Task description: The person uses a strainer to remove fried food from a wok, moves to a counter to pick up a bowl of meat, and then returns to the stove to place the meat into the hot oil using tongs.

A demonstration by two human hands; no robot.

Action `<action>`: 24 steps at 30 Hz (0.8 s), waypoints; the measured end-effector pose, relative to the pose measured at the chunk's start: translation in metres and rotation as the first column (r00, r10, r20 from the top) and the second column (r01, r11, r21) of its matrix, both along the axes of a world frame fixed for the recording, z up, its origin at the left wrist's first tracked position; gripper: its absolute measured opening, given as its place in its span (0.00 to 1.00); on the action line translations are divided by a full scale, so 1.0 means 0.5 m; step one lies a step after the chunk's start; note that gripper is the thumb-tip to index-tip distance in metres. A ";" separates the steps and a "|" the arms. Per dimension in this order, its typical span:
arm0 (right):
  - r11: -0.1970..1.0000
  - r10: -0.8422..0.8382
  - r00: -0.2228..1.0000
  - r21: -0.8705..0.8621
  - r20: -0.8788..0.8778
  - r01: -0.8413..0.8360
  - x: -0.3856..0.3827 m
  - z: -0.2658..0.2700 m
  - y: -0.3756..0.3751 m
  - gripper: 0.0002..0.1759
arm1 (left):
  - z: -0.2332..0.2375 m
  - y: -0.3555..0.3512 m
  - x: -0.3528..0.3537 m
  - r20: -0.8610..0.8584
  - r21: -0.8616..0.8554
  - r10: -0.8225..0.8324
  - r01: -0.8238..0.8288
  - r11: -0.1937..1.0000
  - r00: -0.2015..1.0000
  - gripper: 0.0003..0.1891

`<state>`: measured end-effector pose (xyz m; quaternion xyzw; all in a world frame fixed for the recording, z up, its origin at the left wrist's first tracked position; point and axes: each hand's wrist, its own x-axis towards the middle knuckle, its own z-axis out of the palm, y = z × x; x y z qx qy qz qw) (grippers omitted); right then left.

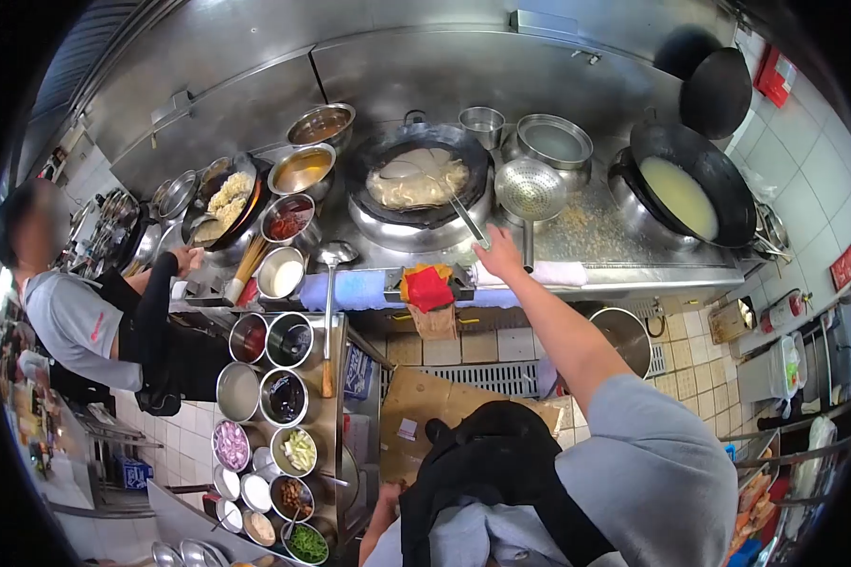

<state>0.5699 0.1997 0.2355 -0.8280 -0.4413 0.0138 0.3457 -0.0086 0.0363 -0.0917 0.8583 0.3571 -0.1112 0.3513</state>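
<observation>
Taking the wok as the centre of our clock, we see the right hand between four and five, its fingers drawn together and closed round the near end of a long-handled utensil. The utensil's far end lies among the pale food inside the wok; we judge that gripping so far back spares the hand from the heat. The left hand hangs low at six o'clock, well apart from the stove; we cannot tell how its fingers stand or whether they hold anything.

At three o'clock, a perforated strainer sits beside the wok, its handle pointing to six, probably for an easy grab. A resting ladle between seven and eight likewise points its handle to six. The basin of yellow liquid stands at nine. Near seven we find chopped purple pieces and chopped greens in separate containers, presumably so they don't mix. Farther out, between eight and nine, a co-worker's hand is beside another wok.
</observation>
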 end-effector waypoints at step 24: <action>0.928 -0.072 0.658 -0.292 -0.749 -0.231 0.298 0.167 0.155 0.04 | 0.033 -0.042 0.040 -0.072 0.122 0.326 -0.316 0.941 0.943 0.12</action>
